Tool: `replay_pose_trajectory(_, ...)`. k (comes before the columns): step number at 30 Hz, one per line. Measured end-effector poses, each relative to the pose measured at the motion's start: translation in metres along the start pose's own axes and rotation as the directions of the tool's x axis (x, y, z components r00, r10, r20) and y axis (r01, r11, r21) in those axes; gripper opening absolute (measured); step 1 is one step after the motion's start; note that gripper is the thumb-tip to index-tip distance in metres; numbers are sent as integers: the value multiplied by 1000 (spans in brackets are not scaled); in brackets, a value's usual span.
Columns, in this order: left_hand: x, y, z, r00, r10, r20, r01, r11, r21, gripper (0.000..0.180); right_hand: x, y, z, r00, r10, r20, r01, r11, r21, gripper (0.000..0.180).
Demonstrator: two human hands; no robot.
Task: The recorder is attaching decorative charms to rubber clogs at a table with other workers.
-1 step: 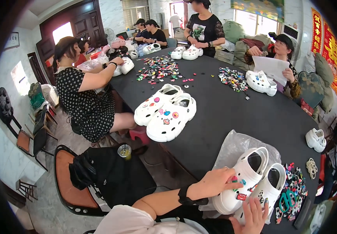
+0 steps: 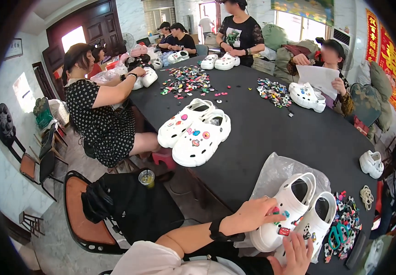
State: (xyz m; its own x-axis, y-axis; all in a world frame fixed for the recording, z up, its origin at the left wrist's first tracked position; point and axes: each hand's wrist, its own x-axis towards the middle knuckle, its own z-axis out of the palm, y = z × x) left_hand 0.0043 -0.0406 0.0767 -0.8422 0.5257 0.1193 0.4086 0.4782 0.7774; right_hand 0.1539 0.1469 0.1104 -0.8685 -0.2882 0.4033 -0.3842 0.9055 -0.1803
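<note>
A pair of white clogs stands in front of me: the left clog and the right clog, both with colourful charms on their uppers. My left hand reaches across to the left clog, thumb and forefinger closed around a small coloured charm on its top. A red charm sits lower on the same shoe. Spread over the toe of the right clog are the fingers of my right hand, which hide much of that toe. Black-and-white charms show just beyond its fingertips.
Clear plastic lies beneath the clogs. To their right is a charm heap with teal-handled scissors. Another decorated clog pair stands mid-table. Co-workers sit and stand around the black table; a chair is at my left.
</note>
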Motion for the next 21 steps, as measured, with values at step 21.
replay_pose_trajectory(21,7,-27,-3,808,588,46,-578,775,256,18,-3,-1,13,1000,12,-6,-13,992,-123,61)
